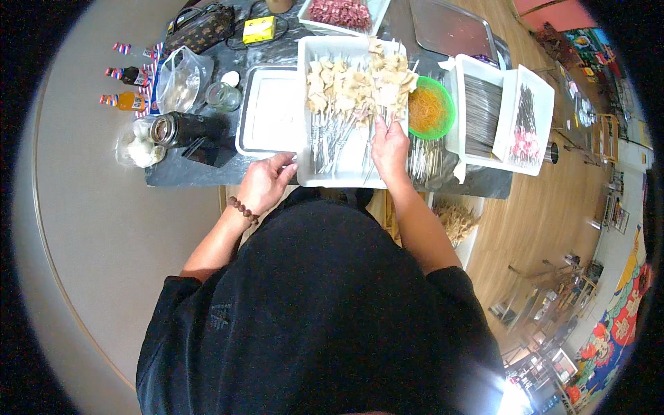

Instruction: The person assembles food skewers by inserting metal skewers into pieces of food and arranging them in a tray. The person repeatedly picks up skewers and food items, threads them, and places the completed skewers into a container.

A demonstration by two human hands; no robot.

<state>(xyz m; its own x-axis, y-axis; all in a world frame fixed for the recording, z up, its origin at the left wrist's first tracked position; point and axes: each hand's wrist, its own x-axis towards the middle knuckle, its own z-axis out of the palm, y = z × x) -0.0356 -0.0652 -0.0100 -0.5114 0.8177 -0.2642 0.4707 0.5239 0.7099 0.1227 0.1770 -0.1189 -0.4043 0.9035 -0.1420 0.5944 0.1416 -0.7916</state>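
A deep white plastic tub (302, 131) holds many metal skewers threaded with pale, folded food pieces (339, 86). My right hand (391, 146) is closed around the bare lower ends of a bunch of skewers (391, 76) at the tub's right side. Their food ends point away from me and lie higher than the others. My left hand (264, 183), with a brown bead bracelet at the wrist, has its thumb and fingers on the tub's left wall near the front corner. Next to that hand lies a shallow white tray (270, 111). A green bowl (446, 107) with an orange, stringy content stands right of the tub.
White tubs (460, 149) on the right hold bare skewers and some with pink pieces. Red cubed meat fills a tray (377, 14) behind. At left stand bottles (131, 102), a dark jar (180, 129), a glass jar (223, 97) and plastic bags (183, 76). Another skewer tub (474, 238) sits below the table.
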